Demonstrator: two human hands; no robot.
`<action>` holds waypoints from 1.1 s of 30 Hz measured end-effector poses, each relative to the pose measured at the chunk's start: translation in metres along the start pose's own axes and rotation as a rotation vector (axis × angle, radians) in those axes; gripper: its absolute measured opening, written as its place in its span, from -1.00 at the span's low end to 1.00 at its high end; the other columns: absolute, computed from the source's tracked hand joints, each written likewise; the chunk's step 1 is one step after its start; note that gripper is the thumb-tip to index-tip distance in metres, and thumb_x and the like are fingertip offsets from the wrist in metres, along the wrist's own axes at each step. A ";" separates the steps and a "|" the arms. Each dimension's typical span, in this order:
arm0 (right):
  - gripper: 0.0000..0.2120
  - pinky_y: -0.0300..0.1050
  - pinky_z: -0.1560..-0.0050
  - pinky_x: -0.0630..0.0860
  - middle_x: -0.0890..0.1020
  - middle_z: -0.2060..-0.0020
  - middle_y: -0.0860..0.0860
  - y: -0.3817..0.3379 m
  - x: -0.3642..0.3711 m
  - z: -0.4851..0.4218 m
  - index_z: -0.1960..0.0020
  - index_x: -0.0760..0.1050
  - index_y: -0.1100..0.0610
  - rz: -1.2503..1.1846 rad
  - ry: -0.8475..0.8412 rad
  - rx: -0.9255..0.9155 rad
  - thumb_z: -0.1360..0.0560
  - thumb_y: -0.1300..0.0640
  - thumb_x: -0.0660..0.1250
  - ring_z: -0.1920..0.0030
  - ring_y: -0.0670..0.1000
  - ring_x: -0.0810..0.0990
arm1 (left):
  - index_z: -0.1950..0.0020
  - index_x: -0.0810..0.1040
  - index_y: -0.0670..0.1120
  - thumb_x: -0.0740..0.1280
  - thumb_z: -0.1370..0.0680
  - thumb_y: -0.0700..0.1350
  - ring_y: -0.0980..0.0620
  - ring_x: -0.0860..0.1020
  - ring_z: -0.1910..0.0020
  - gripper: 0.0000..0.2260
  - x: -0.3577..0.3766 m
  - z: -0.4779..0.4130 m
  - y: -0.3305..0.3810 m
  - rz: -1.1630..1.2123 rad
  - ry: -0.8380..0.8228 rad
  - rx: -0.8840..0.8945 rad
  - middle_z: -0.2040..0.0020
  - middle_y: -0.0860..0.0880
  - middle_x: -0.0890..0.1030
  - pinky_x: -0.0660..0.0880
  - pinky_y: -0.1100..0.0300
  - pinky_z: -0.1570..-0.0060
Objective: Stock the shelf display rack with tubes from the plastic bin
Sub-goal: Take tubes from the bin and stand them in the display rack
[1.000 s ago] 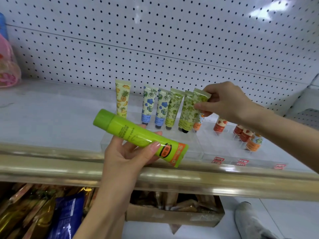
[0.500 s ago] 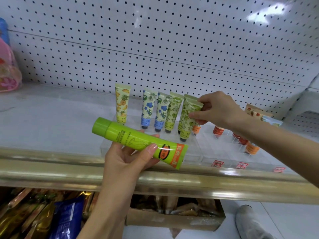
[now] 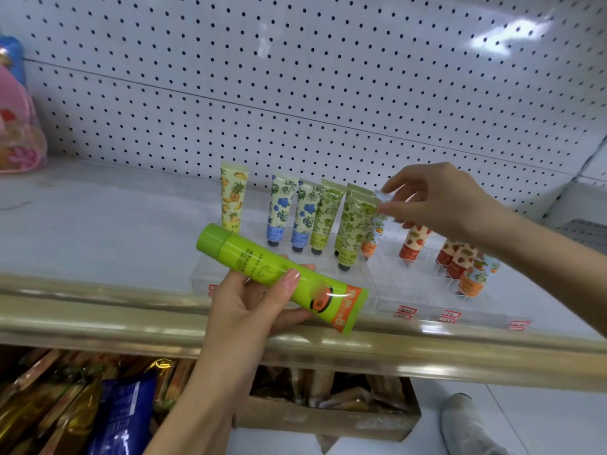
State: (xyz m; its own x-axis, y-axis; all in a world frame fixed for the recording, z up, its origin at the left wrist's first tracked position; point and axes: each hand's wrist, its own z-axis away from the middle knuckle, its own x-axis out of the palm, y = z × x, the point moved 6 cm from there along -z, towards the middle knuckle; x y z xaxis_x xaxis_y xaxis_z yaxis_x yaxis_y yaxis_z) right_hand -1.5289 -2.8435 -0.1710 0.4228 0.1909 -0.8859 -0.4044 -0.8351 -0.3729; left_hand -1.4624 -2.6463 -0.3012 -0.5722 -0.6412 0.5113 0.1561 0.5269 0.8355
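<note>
Your left hand [image 3: 249, 303] is gripping a big green tube [image 3: 279, 277]; your right hand [image 3: 437, 198] is pinching, seemingly, an orange-print tube [image 3: 374, 231] into the half-stocked rack [image 3: 410, 284].

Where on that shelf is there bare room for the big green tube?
The white shelf lies bare from the pink bag to the yellow pineapple tube. The clear rack's front compartments look empty. Crowded: the rack's back rows, near the right hand.

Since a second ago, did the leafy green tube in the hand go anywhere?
Yes. The green leaf tube went down into the clear rack, beside the standing green ones; right hand has shifted right.
</note>
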 end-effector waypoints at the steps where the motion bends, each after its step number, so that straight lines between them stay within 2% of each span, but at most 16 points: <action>1: -0.77 -0.22 0.26 0.54 0.65 0.24 -0.07 -0.002 -0.012 0.011 0.01 0.55 0.02 -0.025 0.049 -0.032 -0.40 -0.04 0.44 0.41 -0.17 0.62 | -0.05 0.50 -0.20 0.41 -0.25 0.01 -0.07 0.68 0.09 -0.54 0.002 0.002 -0.001 0.005 0.010 -0.011 0.04 -0.09 0.70 0.59 0.25 0.28; 3: -0.72 -0.09 0.27 0.56 0.66 0.29 -0.01 -0.005 -0.026 0.041 0.08 0.58 0.00 -0.196 0.059 -0.063 -0.31 -0.15 0.40 0.37 -0.06 0.63 | -0.06 0.50 -0.21 0.50 -0.33 -0.03 -0.08 0.68 0.10 -0.59 0.008 0.008 -0.005 0.022 0.041 -0.030 0.05 -0.10 0.70 0.60 0.23 0.28; 5: -0.61 0.05 0.25 0.58 0.68 0.27 0.03 -0.003 -0.022 0.076 0.12 0.60 0.02 -0.370 -0.068 -0.027 -0.21 -0.22 0.35 0.31 0.01 0.65 | -0.04 0.51 -0.21 0.52 -0.35 -0.09 -0.08 0.68 0.11 -0.63 0.018 0.016 -0.011 0.051 0.055 -0.055 0.10 -0.11 0.70 0.60 0.21 0.29; 8: -0.59 -0.09 0.24 0.63 0.69 0.20 0.03 0.009 0.006 0.126 0.05 0.59 0.09 -0.550 -0.328 0.087 -0.21 -0.14 0.38 0.25 -0.02 0.68 | 0.00 0.53 -0.17 0.46 -0.23 -0.09 -0.01 0.68 0.13 -0.62 0.045 0.032 -0.022 0.081 0.067 -0.117 0.16 -0.06 0.71 0.61 0.23 0.28; 10: -0.65 -0.13 0.26 0.62 0.68 0.22 0.10 0.019 0.013 0.149 0.07 0.59 0.17 -0.748 -0.367 0.174 -0.24 -0.02 0.43 0.24 0.04 0.69 | 0.06 0.55 -0.17 0.61 -0.15 -0.01 0.02 0.68 0.17 -0.52 0.065 0.043 -0.026 0.085 0.090 -0.099 0.22 -0.05 0.70 0.60 0.24 0.30; 11: -0.68 -0.15 0.31 0.60 0.68 0.25 0.12 0.026 0.011 0.157 0.10 0.60 0.19 -0.842 -0.340 0.211 -0.23 0.02 0.44 0.27 0.06 0.68 | 0.09 0.55 -0.19 0.67 -0.04 0.03 0.02 0.68 0.19 -0.42 0.076 0.048 -0.027 0.079 0.098 -0.082 0.25 -0.06 0.70 0.60 0.24 0.32; 13: -0.70 -0.19 0.40 0.54 0.67 0.31 0.13 0.042 0.000 0.167 0.14 0.63 0.21 -0.974 -0.234 0.250 -0.19 0.06 0.46 0.36 0.05 0.64 | 0.12 0.56 -0.20 0.65 0.23 0.13 0.02 0.68 0.21 -0.21 0.095 0.055 -0.031 0.075 0.120 -0.063 0.25 -0.08 0.70 0.59 0.25 0.33; 14: -0.69 -0.21 0.42 0.51 0.67 0.33 0.13 0.049 -0.006 0.171 0.14 0.64 0.22 -1.015 -0.171 0.251 -0.18 0.07 0.46 0.39 0.04 0.62 | 0.10 0.56 -0.19 0.65 0.24 0.12 0.01 0.69 0.19 -0.19 0.105 0.057 -0.034 0.079 0.122 -0.067 0.23 -0.08 0.70 0.59 0.26 0.33; 17: -0.70 -0.24 0.37 0.51 0.67 0.32 0.15 0.072 -0.025 0.182 0.13 0.66 0.23 -1.093 -0.002 0.230 -0.20 0.10 0.47 0.35 0.03 0.62 | 0.02 0.58 -0.13 0.60 -0.04 -0.08 0.00 0.67 0.06 -0.45 0.144 0.064 -0.040 0.130 0.028 -0.108 0.10 -0.07 0.71 0.59 0.29 0.29; 20: -0.81 -0.28 0.30 0.53 0.67 0.31 0.14 0.090 -0.055 0.188 0.17 0.67 0.20 -1.172 0.144 0.133 -0.25 0.16 0.53 0.30 0.00 0.64 | 0.14 0.71 -0.02 0.58 0.01 0.02 0.14 0.66 0.06 -0.54 0.180 0.073 -0.053 0.057 -0.137 -0.158 0.10 0.04 0.72 0.59 0.31 0.13; 22: -0.83 -0.28 0.30 0.53 0.65 0.34 0.13 0.105 -0.086 0.186 0.21 0.66 0.14 -1.182 0.248 0.056 -0.24 0.09 0.47 0.32 -0.01 0.62 | 0.20 0.72 0.12 0.50 -0.02 0.19 0.22 0.64 0.06 -0.61 0.194 0.078 -0.065 -0.113 -0.261 -0.190 0.09 0.11 0.71 0.57 0.31 0.08; 25: -0.80 -0.28 0.33 0.52 0.62 0.40 0.04 0.134 -0.139 0.176 0.27 0.65 0.10 -1.130 0.411 0.001 -0.21 -0.01 0.41 0.37 -0.04 0.59 | 0.08 0.67 0.11 0.51 -0.14 0.31 0.26 0.60 0.00 -0.54 0.182 0.074 -0.077 -0.343 -0.256 -0.186 0.03 0.21 0.67 0.48 0.44 0.13; 27: -0.83 -0.30 0.32 0.52 0.61 0.42 0.00 0.154 -0.164 0.163 0.26 0.62 0.11 -1.062 0.485 0.005 -0.26 0.02 0.42 0.39 -0.08 0.57 | -0.06 0.58 0.24 0.38 -0.30 0.36 0.41 0.48 -0.11 -0.60 0.171 0.068 -0.066 -0.595 -0.265 -0.037 -0.09 0.38 0.56 0.40 0.43 -0.03; 29: -0.95 -0.28 0.29 0.51 0.63 0.36 -0.02 0.173 -0.178 0.142 0.16 0.57 0.11 -0.962 0.514 0.027 -0.43 0.13 0.39 0.37 -0.09 0.56 | -0.23 0.39 0.34 0.12 -0.37 0.45 0.53 0.26 -0.24 -0.52 0.166 0.058 -0.056 -0.969 -0.294 0.165 -0.23 0.52 0.34 0.25 0.35 -0.22; 31: -0.97 -0.25 0.27 0.50 0.63 0.27 0.00 0.185 -0.182 0.115 0.10 0.55 0.13 -0.823 0.521 0.033 -0.52 0.20 0.33 0.36 -0.09 0.55 | -0.39 0.15 0.36 -0.13 -0.38 0.51 0.45 0.03 -0.39 -0.38 0.166 0.043 -0.060 -1.370 -0.345 0.361 -0.37 0.51 0.06 0.04 0.25 -0.40; 33: -0.98 -0.23 0.29 0.52 0.64 0.23 0.04 0.190 -0.176 0.087 0.07 0.52 0.16 -0.700 0.511 0.017 -0.52 0.21 0.32 0.37 -0.09 0.55 | -0.48 -0.02 0.32 -0.33 -0.33 0.52 0.24 -0.12 -0.49 -0.26 0.161 0.029 -0.074 -1.637 -0.369 0.419 -0.46 0.35 -0.09 -0.20 0.10 -0.47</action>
State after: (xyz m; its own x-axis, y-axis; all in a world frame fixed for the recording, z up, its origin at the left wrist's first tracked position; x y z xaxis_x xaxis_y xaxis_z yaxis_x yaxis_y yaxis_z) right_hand -1.7511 -2.9910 -0.1105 0.8898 0.3997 -0.2200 0.0745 -0.6031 -0.7942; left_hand -1.5897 -2.7719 -0.2866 -0.0598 -0.4967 -0.8659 -0.8980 -0.3521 0.2640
